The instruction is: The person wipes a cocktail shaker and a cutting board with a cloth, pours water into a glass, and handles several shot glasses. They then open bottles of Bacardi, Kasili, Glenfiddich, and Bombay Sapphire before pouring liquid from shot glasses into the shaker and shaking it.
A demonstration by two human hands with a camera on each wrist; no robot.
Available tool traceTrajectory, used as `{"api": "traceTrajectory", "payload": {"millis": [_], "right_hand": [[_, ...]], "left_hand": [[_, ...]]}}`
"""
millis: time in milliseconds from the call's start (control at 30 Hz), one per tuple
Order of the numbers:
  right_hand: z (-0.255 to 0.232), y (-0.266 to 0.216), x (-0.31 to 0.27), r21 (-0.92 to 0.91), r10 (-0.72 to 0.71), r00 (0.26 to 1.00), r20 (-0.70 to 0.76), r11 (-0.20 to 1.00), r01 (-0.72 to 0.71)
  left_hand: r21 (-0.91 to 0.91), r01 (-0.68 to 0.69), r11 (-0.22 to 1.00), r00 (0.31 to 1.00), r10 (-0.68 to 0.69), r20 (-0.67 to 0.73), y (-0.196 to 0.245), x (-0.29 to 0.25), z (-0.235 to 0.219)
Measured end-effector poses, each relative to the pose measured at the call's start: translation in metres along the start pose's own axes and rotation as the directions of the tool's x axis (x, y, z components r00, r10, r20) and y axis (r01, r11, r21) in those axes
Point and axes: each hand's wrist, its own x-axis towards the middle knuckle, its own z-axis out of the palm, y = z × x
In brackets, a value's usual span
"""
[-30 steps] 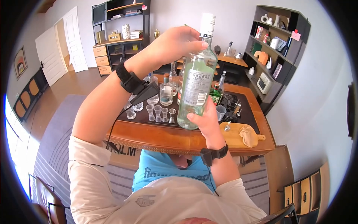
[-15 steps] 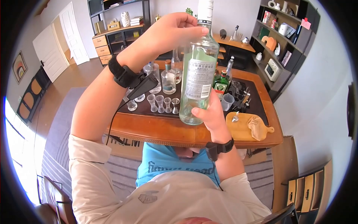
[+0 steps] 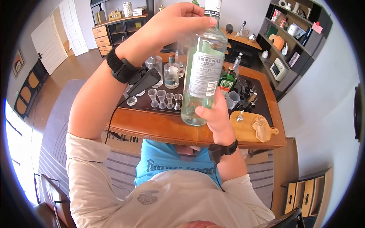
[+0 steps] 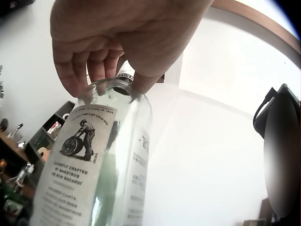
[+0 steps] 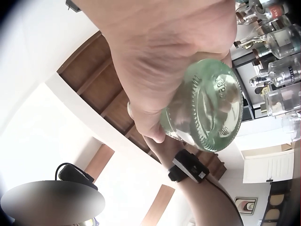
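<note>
Held up in front of the body is a pale green glass liquor bottle (image 3: 205, 72) with a white cap, leaning a little. My left hand (image 3: 178, 22) holds it at the neck, the thumb just below the cap. In the left wrist view the fingers curve round behind the neck of the bottle (image 4: 89, 179), and a printed label with a figure and barrel shows. My right hand (image 3: 219, 117) grips the lower part, thumb across the glass near the base. From beneath, in the right wrist view, the embossed base (image 5: 216, 108) faces the camera beside the palm.
Small jiggers (image 3: 161, 99) stand in a row on the dark-topped wooden table (image 3: 159, 127). Several clear bottles (image 3: 171, 76) are behind them. Right of the held bottle are a green bottle (image 3: 228, 80), a translucent cup (image 3: 233, 99), dark bar tools (image 3: 249, 97) and a cutting board (image 3: 247, 133).
The held bottle now sits higher in the head view, its cap cut off by the top edge. My left hand has risen with it, and both hands keep their hold.
</note>
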Motion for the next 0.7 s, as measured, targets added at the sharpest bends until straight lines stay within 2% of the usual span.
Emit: {"api": "traceTrajectory", "payload": {"millis": [167, 500, 700], "right_hand": [[-0.0008, 0.0016, -0.0018, -0.025, 0.003, 1.000, -0.027, 1.000, -0.003], [-0.0028, -0.0020, -0.0042, -0.076, -0.009, 0.999, -0.037, 0.997, 0.006], [-0.0030, -0.0010, -0.0036, -0.040, -0.031, 0.999, -0.036, 0.999, 0.030]], "left_hand": [[0.060, -0.038, 0.998, 0.998, 0.040, -0.045, -0.0001, -0.0015, 0.0035], [0.047, -0.040, 0.998, 0.999, 0.041, -0.033, -0.0031, 0.0029, 0.0072], [0.015, -0.049, 0.999, 0.998, 0.050, -0.030, -0.0061, 0.0050, 0.0084]]}}
